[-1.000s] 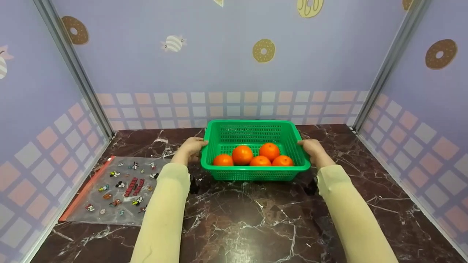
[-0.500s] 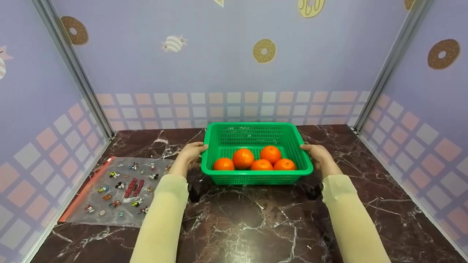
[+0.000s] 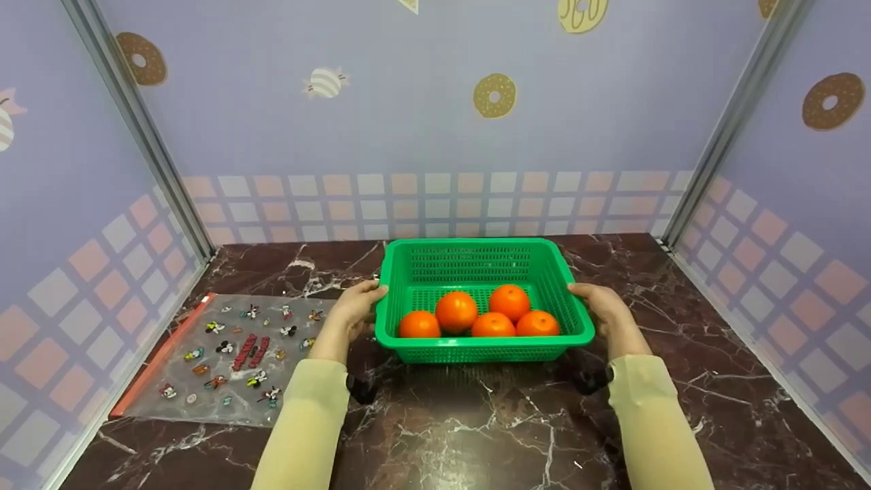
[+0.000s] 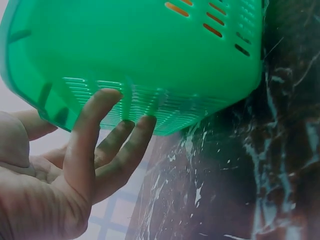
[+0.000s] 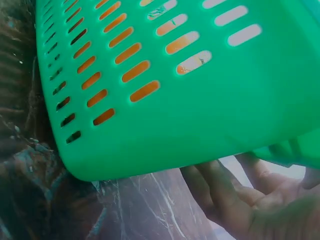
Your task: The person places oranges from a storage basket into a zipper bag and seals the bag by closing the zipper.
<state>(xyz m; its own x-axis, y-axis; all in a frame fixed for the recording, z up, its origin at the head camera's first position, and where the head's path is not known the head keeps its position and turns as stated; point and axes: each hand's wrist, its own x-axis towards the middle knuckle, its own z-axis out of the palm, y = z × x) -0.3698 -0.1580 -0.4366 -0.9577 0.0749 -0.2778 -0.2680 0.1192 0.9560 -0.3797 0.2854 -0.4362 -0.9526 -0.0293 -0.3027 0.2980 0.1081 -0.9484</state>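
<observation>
A green plastic basket with slotted walls holds several oranges gathered along its near side. My left hand grips its left rim; in the left wrist view, the thumb is at the rim and the other fingers reach under it toward the outer wall. On the opposite side my right hand grips the right rim, thumb on top. In the right wrist view the right fingers are partly hidden behind the basket wall. Whether the base touches the counter is hard to tell.
A clear plastic bag printed with small cartoon figures and an orange edge strip lies flat left of the basket. The dark marbled counter is enclosed by purple patterned walls at the back and both sides.
Both hands have brought the basket toward me, from near the back wall, with the oranges inside. The grip on both rims stays the same. The bag has not moved.
</observation>
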